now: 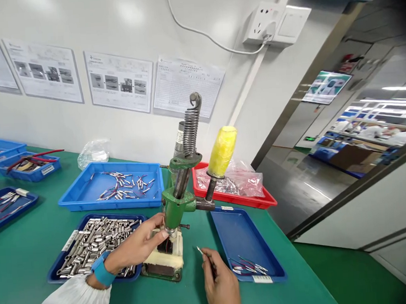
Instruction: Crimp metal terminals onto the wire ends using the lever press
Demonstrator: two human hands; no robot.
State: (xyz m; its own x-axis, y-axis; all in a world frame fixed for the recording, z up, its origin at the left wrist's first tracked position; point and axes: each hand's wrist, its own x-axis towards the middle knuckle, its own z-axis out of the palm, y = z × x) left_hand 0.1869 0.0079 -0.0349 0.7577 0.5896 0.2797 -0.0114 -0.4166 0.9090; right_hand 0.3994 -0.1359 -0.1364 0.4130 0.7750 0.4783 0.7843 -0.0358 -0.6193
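A green hand press (175,209) with a coil spring and a yellow-wrapped handle (223,151) stands on the table. My left hand (139,242), with a blue band at the wrist, reaches to the lower end of its ram. The thumb and fingers are closed there; whatever they pinch is hidden. To the right of the press base (163,264), my right hand (220,279) is closed on a thin wire lead (200,250) whose pale tip pokes out past the fingertips. Under my left forearm lies a dark blue tray (52,273) of short metal tubes (98,241).
Behind stands a blue tray (68,204) with scattered wire leads. On the right, a dark blue tray (233,228) holds several leads at its near end. A red tray (270,200) with plastic bags sits behind the press. More blue bins (49,168) are at left, against the wall.
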